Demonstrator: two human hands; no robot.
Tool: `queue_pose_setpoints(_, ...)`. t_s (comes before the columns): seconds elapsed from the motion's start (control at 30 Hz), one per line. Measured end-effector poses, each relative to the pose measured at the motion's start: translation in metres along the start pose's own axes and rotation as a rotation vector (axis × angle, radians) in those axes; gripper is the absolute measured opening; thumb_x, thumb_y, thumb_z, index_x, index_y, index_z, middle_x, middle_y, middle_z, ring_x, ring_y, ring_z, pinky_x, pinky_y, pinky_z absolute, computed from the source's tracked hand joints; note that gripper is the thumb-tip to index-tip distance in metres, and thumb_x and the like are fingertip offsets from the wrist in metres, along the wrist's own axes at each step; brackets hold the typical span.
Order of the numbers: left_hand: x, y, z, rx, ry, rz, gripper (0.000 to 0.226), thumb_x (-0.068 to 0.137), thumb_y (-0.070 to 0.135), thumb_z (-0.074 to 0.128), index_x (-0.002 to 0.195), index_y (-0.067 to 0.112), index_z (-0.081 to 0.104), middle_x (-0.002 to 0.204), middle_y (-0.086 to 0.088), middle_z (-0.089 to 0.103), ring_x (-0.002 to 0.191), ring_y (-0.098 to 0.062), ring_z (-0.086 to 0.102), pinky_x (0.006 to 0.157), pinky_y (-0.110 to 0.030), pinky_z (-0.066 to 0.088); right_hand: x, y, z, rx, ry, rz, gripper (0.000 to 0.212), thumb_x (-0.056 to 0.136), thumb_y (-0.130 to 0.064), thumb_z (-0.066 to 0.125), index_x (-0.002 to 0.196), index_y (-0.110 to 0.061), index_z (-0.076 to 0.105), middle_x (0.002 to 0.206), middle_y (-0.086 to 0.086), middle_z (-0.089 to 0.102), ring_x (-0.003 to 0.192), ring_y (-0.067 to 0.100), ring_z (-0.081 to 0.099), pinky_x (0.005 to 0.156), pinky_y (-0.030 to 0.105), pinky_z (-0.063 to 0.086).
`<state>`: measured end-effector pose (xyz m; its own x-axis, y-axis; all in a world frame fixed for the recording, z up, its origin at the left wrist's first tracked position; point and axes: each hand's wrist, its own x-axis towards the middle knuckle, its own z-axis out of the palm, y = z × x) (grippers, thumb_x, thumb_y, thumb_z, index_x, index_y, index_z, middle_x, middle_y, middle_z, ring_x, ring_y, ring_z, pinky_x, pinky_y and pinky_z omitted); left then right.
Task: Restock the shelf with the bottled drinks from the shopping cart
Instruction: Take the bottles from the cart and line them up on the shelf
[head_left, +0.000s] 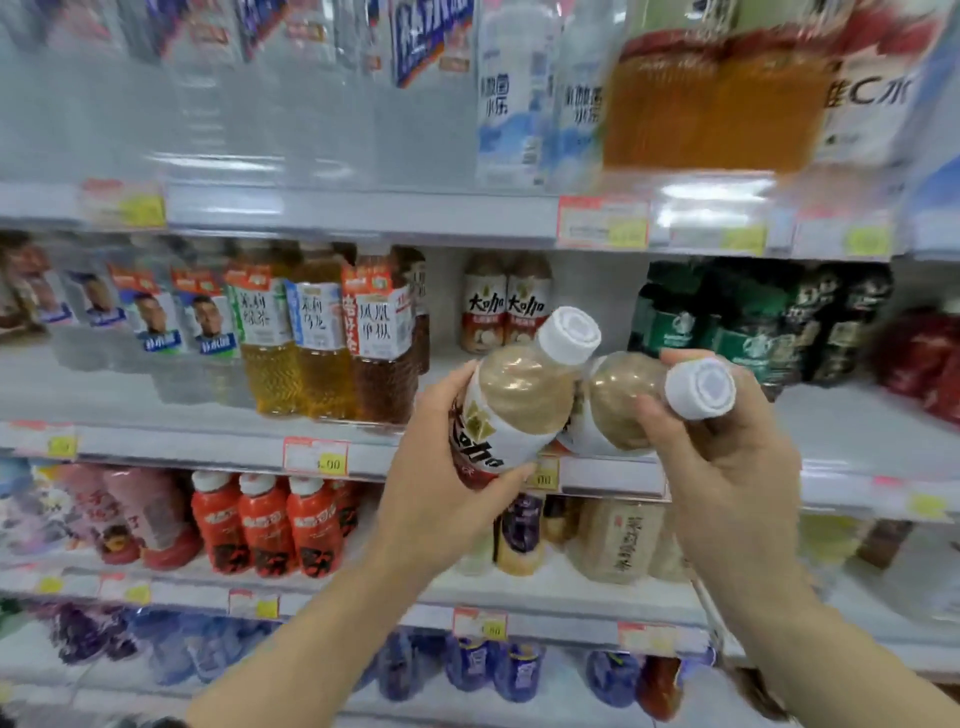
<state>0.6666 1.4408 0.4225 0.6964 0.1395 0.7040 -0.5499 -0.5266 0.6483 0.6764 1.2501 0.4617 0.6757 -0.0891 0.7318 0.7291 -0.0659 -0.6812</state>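
Note:
My left hand (441, 499) grips a beige coffee bottle (519, 400) with a white cap and a white-and-red label, tilted with its cap toward me. My right hand (727, 467) grips a second identical bottle (628, 400) around its neck, cap pointing at the camera. The two bottles touch side by side in front of the second shelf (208, 441). Behind them, two matching coffee bottles (506, 306) stand at the back of that shelf, with bare shelf floor in front of them. The shopping cart is out of view.
Yellow and brown tea bottles (322, 343) stand left of the gap, dark green coffee bottles (753, 322) to its right. Red bottles (265, 525) fill the shelf below, water bottles (514, 93) the shelf above. Price tags (316, 457) line the shelf edges.

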Motion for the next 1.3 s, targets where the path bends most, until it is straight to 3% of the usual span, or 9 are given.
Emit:
queue_pose_setpoints(0.17, 0.039, -0.007, 0.019, 0.073, 0.061, 0.043, 0.077, 0.068, 0.034, 0.079, 0.123, 0.055, 0.029, 0.124, 0.029, 0.041, 0.118, -0.002, 0.047, 0.096, -0.03, 0.045, 0.028, 0.018, 0.01, -0.029, 0.058, -0.102, 0.025, 0.083, -0.018, 0.064, 0.104, -0.029, 0.056, 0.101, -0.009, 0.058, 0.094, 0.004, 0.057, 0.079, 0.012, 0.044)
queue_pose_setpoints(0.27, 0.052, -0.018, 0.027, 0.092, 0.06, 0.037, 0.076, 0.07, 0.03, 0.078, 0.122, 0.055, 0.028, 0.122, 0.023, 0.043, 0.114, 0.002, 0.049, 0.091, -0.025, 0.047, 0.042, 0.033, 0.016, -0.092, 0.057, -0.081, 0.024, 0.083, -0.011, 0.067, 0.103, -0.022, 0.058, 0.1, -0.007, 0.06, 0.092, -0.002, 0.056, 0.077, 0.008, 0.042)
queue_pose_setpoints(0.47, 0.072, -0.037, 0.042, 0.036, 0.087, -0.054, 0.084, 0.066, 0.024, 0.08, 0.119, 0.059, 0.025, 0.123, 0.026, 0.043, 0.116, 0.008, 0.045, 0.092, -0.004, 0.037, 0.07, 0.055, 0.04, -0.148, 0.052, 0.059, 0.024, 0.083, -0.021, 0.068, 0.105, -0.026, 0.061, 0.102, -0.005, 0.063, 0.103, 0.019, 0.056, 0.087, 0.035, 0.047)
queue_pose_setpoints(0.63, 0.084, -0.049, 0.057, -0.093, 0.167, -0.209, 0.086, 0.062, 0.015, 0.083, 0.121, 0.046, 0.028, 0.12, 0.014, 0.05, 0.109, 0.0, 0.052, 0.093, -0.028, 0.048, 0.088, 0.071, 0.068, -0.256, 0.114, 0.07, 0.031, 0.081, -0.039, 0.066, 0.109, -0.028, 0.06, 0.085, -0.023, 0.05, 0.096, 0.014, 0.044, 0.073, 0.013, 0.035)
queue_pose_setpoints(0.8, 0.098, -0.063, 0.065, -0.024, 0.212, -0.32, 0.091, 0.062, 0.023, 0.085, 0.128, 0.036, 0.023, 0.121, 0.008, 0.043, 0.112, -0.012, 0.05, 0.094, -0.03, 0.047, 0.127, 0.09, 0.082, -0.239, -0.008, 0.174, 0.038, 0.084, -0.044, 0.062, 0.109, -0.015, 0.062, 0.094, 0.003, 0.067, 0.101, 0.028, 0.056, 0.085, 0.04, 0.048)
queue_pose_setpoints(0.93, 0.107, -0.065, 0.069, 0.083, 0.154, -0.345, 0.104, 0.062, 0.026, 0.086, 0.137, 0.024, 0.015, 0.129, 0.002, 0.031, 0.122, -0.019, 0.039, 0.099, -0.031, 0.04, 0.134, 0.102, 0.084, -0.194, -0.132, 0.222, 0.024, 0.084, -0.037, 0.064, 0.104, -0.028, 0.053, 0.086, -0.015, 0.062, 0.087, 0.007, 0.062, 0.068, 0.012, 0.043)
queue_pose_setpoints(1.07, 0.102, -0.074, 0.049, -0.087, -0.182, -0.469, 0.118, 0.067, 0.019, 0.081, 0.144, 0.032, -0.008, 0.137, 0.003, 0.038, 0.123, -0.012, 0.043, 0.103, -0.032, 0.041, 0.108, 0.123, 0.058, -0.046, -0.437, 0.415, 0.08, 0.069, -0.021, 0.081, 0.126, -0.04, 0.029, 0.102, -0.025, 0.062, 0.094, -0.014, 0.058, 0.079, 0.011, 0.049)
queue_pose_setpoints(1.17, 0.105, -0.081, 0.032, -0.057, -0.32, -0.461, 0.092, 0.072, 0.016, 0.077, 0.14, 0.033, 0.017, 0.119, 0.019, 0.054, 0.108, 0.0, 0.052, 0.087, -0.016, 0.042, 0.098, 0.131, 0.042, -0.282, -0.617, 0.464, 0.074, 0.068, -0.019, 0.08, 0.126, -0.034, 0.035, 0.106, -0.016, 0.065, 0.089, -0.005, 0.061, 0.076, 0.011, 0.05)
queue_pose_setpoints(1.3, 0.113, -0.083, 0.041, 0.075, -0.177, -0.495, 0.066, 0.073, 0.016, 0.078, 0.124, 0.025, 0.037, 0.113, 0.01, 0.056, 0.103, -0.008, 0.054, 0.086, -0.024, 0.041, 0.103, 0.141, 0.05, -0.49, -0.556, 0.47, 0.054, 0.078, -0.014, 0.071, 0.124, -0.011, 0.043, 0.114, 0.004, 0.061, 0.097, 0.014, 0.059, 0.088, 0.032, 0.05)
